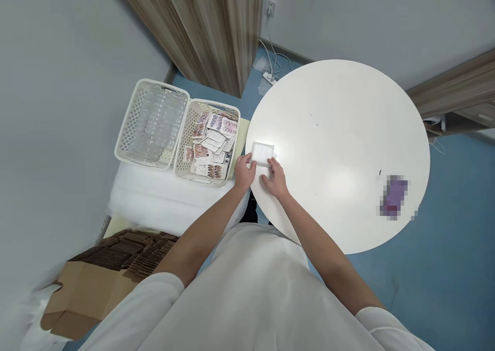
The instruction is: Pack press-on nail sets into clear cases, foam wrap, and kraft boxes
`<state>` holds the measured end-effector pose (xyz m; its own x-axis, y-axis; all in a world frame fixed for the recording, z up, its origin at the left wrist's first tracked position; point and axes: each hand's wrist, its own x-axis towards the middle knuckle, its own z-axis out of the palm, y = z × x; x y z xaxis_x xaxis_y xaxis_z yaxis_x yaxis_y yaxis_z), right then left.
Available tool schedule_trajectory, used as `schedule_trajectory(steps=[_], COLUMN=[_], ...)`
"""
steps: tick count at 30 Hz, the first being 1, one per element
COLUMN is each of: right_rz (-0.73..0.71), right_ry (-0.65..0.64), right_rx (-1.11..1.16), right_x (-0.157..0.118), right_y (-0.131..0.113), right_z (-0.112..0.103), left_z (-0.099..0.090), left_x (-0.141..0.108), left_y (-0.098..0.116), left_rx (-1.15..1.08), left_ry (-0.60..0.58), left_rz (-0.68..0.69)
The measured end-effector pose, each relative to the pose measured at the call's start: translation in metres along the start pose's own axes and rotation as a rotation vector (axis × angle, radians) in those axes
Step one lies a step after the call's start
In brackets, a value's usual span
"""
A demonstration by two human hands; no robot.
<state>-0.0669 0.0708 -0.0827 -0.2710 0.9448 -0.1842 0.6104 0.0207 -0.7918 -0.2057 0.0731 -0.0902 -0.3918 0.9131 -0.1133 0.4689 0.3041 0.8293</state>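
A small flat white packet (263,153), which looks wrapped in soft sheet, lies near the left edge of the round white table. My left hand (243,173) pinches its left lower corner, with thumb and fingers closed on it. At the lower right corner, the fingertips of my right hand (276,180) touch the packet, while the thumb stands apart from the fingers. What the wrapping holds inside is hidden.
Left of the table, one white basket (184,171) holds several cards of press-on nails (214,171); another basket (120,152) holds clear plastic pieces (157,124). White sheeting (143,194) lies below them. A cardboard box (88,294) stands lower left. A blurred purple object (394,194) rests on the table (336,109).
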Motion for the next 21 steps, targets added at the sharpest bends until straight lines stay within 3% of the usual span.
schedule_trajectory(steps=[6,11,17,21], right_rz=[-0.002,-0.016,-0.108,-0.111], right_ry=[0.022,-0.002,-0.126,-0.278], right_rx=[0.012,0.048,0.006,-0.052], right_x=[-0.006,-0.031,-0.079,-0.110], right_y=[0.005,0.012,0.017,0.021], right_z=[-0.002,-0.011,-0.029,-0.039], left_z=[0.004,0.006,0.001,-0.004], left_x=[-0.006,-0.027,-0.084,-0.131], left_y=[-0.002,-0.003,-0.002,-0.001], left_rx=[-0.216,-0.324,-0.357,-0.375], left_ry=[0.033,0.101,0.078,-0.031], left_rz=[-0.131,-0.179,-0.210,-0.248])
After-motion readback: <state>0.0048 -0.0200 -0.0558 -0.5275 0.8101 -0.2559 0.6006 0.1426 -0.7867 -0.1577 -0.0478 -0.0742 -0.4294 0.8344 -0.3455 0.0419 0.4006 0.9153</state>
